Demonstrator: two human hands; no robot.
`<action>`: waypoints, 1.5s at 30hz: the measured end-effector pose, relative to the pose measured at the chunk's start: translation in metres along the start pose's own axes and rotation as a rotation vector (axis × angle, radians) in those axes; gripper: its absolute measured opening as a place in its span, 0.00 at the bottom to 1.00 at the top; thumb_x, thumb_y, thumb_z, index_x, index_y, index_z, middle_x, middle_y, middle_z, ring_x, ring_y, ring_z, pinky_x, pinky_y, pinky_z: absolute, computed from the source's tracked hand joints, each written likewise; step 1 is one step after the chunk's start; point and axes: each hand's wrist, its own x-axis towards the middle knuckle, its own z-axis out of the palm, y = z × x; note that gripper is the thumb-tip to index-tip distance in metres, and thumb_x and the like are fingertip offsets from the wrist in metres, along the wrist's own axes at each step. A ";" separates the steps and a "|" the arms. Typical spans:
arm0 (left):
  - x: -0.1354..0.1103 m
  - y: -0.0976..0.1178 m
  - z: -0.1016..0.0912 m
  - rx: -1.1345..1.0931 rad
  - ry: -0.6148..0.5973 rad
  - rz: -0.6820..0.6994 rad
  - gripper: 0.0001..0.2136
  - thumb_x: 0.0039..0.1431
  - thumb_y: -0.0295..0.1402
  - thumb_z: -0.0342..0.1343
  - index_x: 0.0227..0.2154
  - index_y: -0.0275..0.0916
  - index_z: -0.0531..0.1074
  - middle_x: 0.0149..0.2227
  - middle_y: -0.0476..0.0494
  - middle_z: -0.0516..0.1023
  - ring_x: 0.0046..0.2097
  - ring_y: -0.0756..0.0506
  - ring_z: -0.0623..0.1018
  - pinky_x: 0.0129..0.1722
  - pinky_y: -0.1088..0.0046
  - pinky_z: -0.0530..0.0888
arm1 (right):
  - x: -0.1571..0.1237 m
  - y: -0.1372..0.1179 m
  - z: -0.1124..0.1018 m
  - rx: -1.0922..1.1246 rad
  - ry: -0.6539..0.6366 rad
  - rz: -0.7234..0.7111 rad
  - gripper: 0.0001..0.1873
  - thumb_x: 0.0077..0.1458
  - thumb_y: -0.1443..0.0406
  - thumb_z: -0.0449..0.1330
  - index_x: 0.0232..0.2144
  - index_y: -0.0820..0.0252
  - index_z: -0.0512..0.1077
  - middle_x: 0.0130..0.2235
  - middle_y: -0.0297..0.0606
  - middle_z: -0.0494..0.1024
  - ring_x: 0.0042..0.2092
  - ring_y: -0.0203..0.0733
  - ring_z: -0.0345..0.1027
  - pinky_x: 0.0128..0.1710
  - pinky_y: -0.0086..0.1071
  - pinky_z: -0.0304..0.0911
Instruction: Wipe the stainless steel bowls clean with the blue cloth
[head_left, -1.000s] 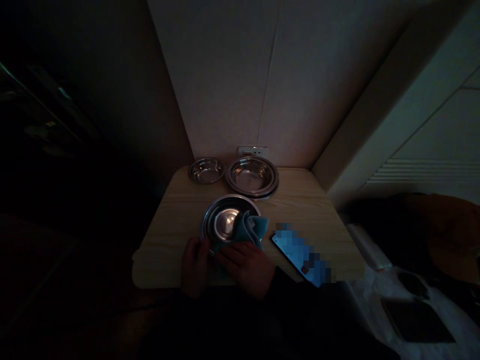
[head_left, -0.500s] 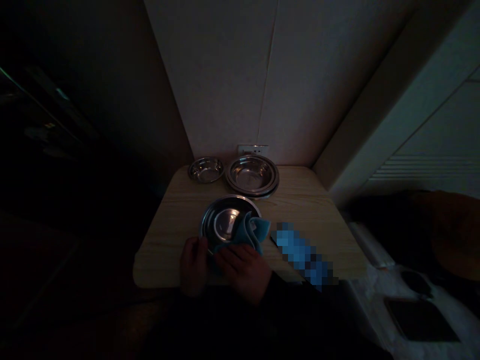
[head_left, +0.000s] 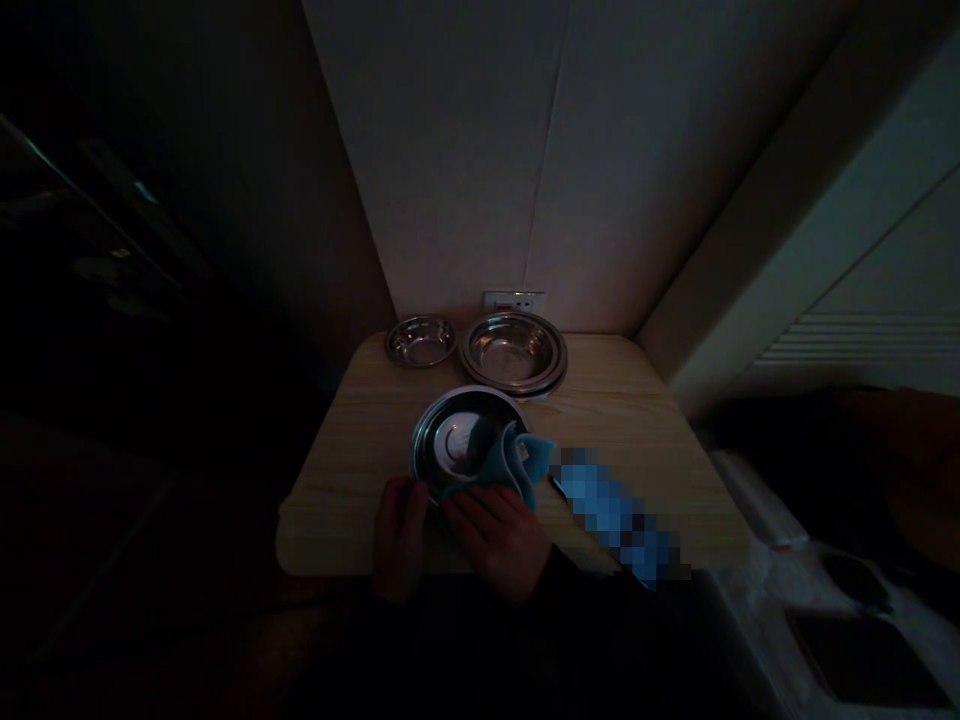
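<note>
Head camera showed a round metal bowl [head_left: 454, 447], with no long axis, just ahead of both hands: the left hand [head_left: 400, 538] pinched its near-left rim, while the right hand [head_left: 500, 540], fingers together, held a blue cloth [head_left: 501, 464] over its near edge. The bowl sat on a pale wooden table [head_left: 352, 450], near a phone [head_left: 611, 510], in a dim room.

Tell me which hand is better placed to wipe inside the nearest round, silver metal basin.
The right, most likely: the right hand lies over the folded blue cloth, which reaches into the basin. The left hand is at the basin's near-left rim, seemingly steadying it.
</note>
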 end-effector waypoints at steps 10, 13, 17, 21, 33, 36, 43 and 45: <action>0.000 -0.001 0.001 -0.038 0.039 -0.032 0.13 0.47 0.43 0.57 0.29 0.39 0.67 0.26 0.50 0.72 0.29 0.49 0.71 0.28 0.74 0.69 | -0.017 0.011 -0.014 -0.009 -0.048 -0.043 0.14 0.61 0.70 0.48 0.44 0.63 0.71 0.42 0.42 0.77 0.44 0.43 0.66 0.43 0.38 0.61; -0.003 0.001 0.003 -0.020 0.036 -0.021 0.14 0.47 0.44 0.57 0.30 0.39 0.67 0.28 0.48 0.73 0.31 0.48 0.72 0.30 0.73 0.70 | -0.025 0.019 -0.022 -0.033 -0.093 -0.034 0.13 0.60 0.71 0.49 0.44 0.63 0.71 0.42 0.42 0.77 0.45 0.44 0.66 0.44 0.39 0.60; -0.004 0.004 0.004 0.063 -0.008 0.027 0.15 0.49 0.47 0.54 0.28 0.40 0.67 0.26 0.49 0.72 0.29 0.48 0.71 0.30 0.72 0.69 | -0.018 0.007 -0.007 -0.007 -0.100 0.071 0.13 0.59 0.69 0.51 0.45 0.61 0.71 0.42 0.43 0.77 0.44 0.45 0.65 0.42 0.39 0.60; -0.003 0.003 0.001 0.120 -0.039 0.065 0.14 0.51 0.48 0.52 0.25 0.41 0.67 0.24 0.51 0.70 0.27 0.48 0.69 0.29 0.73 0.68 | -0.007 -0.007 0.010 0.008 -0.053 0.188 0.15 0.60 0.68 0.51 0.48 0.61 0.69 0.45 0.43 0.76 0.46 0.45 0.65 0.42 0.39 0.60; -0.005 0.000 0.004 0.106 -0.086 0.059 0.17 0.54 0.44 0.51 0.42 0.39 0.69 0.40 0.41 0.77 0.45 0.43 0.74 0.45 0.67 0.70 | 0.003 0.013 -0.017 -0.040 -0.363 0.158 0.10 0.56 0.69 0.57 0.42 0.60 0.71 0.40 0.39 0.78 0.43 0.47 0.66 0.38 0.40 0.60; -0.003 -0.002 0.002 0.124 -0.110 0.055 0.17 0.55 0.44 0.50 0.41 0.39 0.72 0.46 0.40 0.76 0.52 0.41 0.72 0.52 0.65 0.66 | 0.020 0.015 -0.001 -0.015 -0.277 0.161 0.11 0.58 0.69 0.55 0.44 0.60 0.71 0.42 0.37 0.78 0.44 0.45 0.65 0.39 0.39 0.60; -0.002 -0.002 0.001 0.139 -0.161 0.028 0.21 0.55 0.44 0.49 0.47 0.36 0.71 0.49 0.39 0.75 0.52 0.41 0.72 0.52 0.65 0.67 | 0.044 0.028 0.015 -0.132 -0.105 0.284 0.13 0.60 0.68 0.52 0.46 0.61 0.70 0.49 0.39 0.74 0.48 0.47 0.62 0.42 0.40 0.57; -0.002 0.000 0.000 0.155 -0.163 0.036 0.22 0.56 0.44 0.48 0.47 0.36 0.70 0.50 0.39 0.74 0.53 0.41 0.72 0.52 0.65 0.67 | 0.046 0.028 0.013 -0.120 -0.148 0.300 0.12 0.60 0.68 0.52 0.45 0.59 0.71 0.49 0.38 0.74 0.48 0.47 0.62 0.42 0.40 0.56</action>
